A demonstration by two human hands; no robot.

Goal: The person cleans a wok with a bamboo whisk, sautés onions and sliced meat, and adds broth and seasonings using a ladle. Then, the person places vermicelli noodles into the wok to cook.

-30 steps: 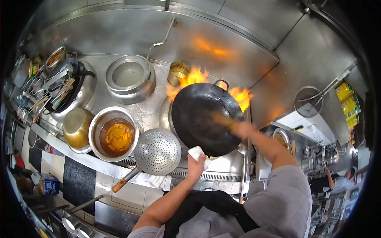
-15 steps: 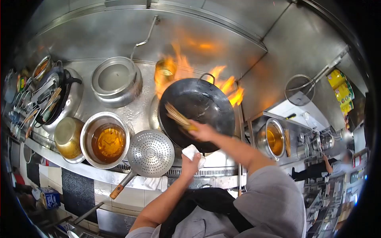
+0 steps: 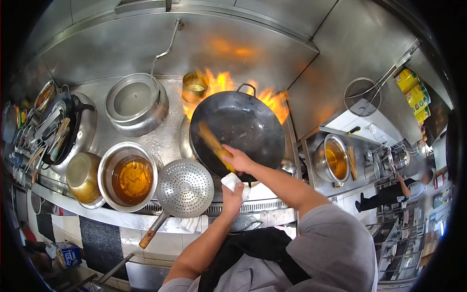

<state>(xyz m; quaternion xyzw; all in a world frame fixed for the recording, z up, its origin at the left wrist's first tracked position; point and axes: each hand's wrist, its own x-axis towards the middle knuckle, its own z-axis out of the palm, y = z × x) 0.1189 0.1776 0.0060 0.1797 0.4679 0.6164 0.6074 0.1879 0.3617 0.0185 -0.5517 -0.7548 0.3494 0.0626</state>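
A large black wok (image 3: 250, 121) sits tilted over the burner, flames (image 3: 270, 104) rising along its far side. In my right hand (image 3: 237, 159) is a bamboo wok brush (image 3: 210, 140), blurred by motion, over the left part of the wok's inside. My left hand (image 3: 232, 197) grips a folded white cloth (image 3: 231, 182) at the wok's near edge; what lies under the cloth is hidden. Just left of the wok, a perforated strainer ladle (image 3: 185, 187) with a wooden handle rests over the pot rim and counter edge.
Left of the strainer stand a pot of amber oil (image 3: 108, 182) and an upturned brassy pot (image 3: 83, 177). Behind them is a water pot (image 3: 111, 119) under a faucet (image 3: 171, 41). A tin can (image 3: 188, 90) stands near the flames. Another person (image 3: 389, 194) works at the far right.
The brush in my right hand has swung toward me and left, nearer the cloth. My left hand stays at the wok's edge. The flames behind are lower, and the view has shifted slightly.
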